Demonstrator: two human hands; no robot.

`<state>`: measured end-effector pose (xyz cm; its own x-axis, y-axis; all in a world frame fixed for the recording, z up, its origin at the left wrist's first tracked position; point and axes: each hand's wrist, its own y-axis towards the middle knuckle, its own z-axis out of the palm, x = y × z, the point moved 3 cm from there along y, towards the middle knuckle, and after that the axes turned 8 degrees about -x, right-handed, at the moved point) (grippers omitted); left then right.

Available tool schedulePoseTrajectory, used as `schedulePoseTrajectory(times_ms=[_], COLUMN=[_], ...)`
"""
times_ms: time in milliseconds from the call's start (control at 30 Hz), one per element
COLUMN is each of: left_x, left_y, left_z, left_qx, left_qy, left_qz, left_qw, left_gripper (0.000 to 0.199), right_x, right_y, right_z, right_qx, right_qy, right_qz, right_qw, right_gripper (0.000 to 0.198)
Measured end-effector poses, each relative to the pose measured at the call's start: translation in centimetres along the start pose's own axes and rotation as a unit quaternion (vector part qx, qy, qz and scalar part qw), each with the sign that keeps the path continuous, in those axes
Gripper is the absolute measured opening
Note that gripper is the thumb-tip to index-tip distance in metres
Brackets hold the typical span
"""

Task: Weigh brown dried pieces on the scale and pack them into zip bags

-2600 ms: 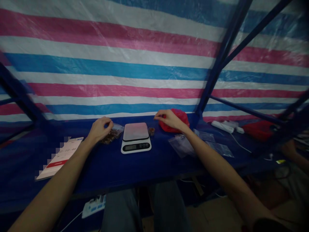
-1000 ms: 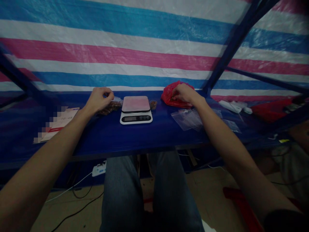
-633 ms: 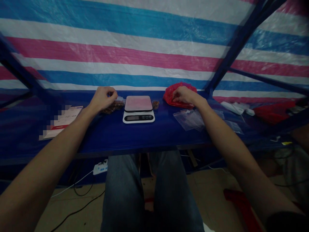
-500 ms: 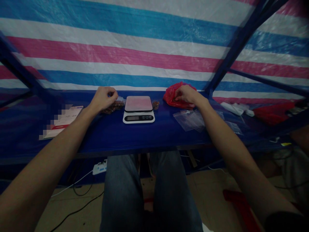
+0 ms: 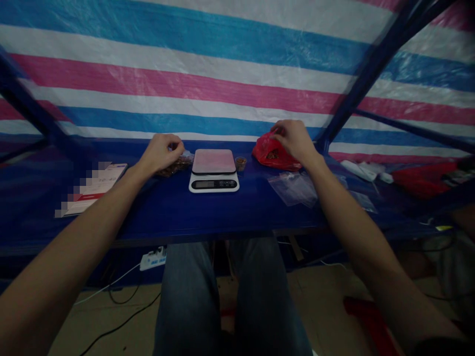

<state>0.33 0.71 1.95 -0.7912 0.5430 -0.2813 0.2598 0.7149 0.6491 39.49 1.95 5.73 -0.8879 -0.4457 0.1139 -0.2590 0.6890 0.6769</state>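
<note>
Red plastic bag (image 5: pixel 284 162) rests on the blue tabletop (image 5: pixel 215 215), right of the white scale (image 5: pixel 214 170), brown pieces (image 5: pixel 273 154) visible in its mouth. Right hand (image 5: pixel 296 138) is at the bag's upper edge, fingers curled, thumb and forefinger close together; whether they pinch anything cannot be determined. Left hand (image 5: pixel 160 151) is curled, thumb near forefinger, above a clear bag (image 5: pixel 173 168) with brown contents; its hold cannot be confirmed. Small cup (image 5: pixel 240 164) stands just beside the scale.
</note>
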Motion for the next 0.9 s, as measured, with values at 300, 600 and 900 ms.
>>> schedulePoseTrajectory(times_ms=[300,600,900], left_x=[-0.1,-0.5,-0.4], left_y=[0.0,0.1,0.1], left_z=[-0.3,0.1,0.2], left_qx=[-0.011,0.01,0.007], left_qy=[-0.004,0.0,-0.012], left_qz=[0.008,0.006,0.009], left_qw=[1.0,1.0,1.0], left_gripper=[0.025,0.027,0.027], right_x=[3.3,7.3,7.7], right_y=[-0.2,-1.5,-1.8], right_z=[-0.4,2.8,4.4], right_qx=[0.042,0.106,0.124], right_qy=[0.179,0.317,0.32], right_qz=[-0.013,-0.025,-0.038], right_qw=[0.983,0.942,0.938], right_gripper=[0.011,0.012,0.008])
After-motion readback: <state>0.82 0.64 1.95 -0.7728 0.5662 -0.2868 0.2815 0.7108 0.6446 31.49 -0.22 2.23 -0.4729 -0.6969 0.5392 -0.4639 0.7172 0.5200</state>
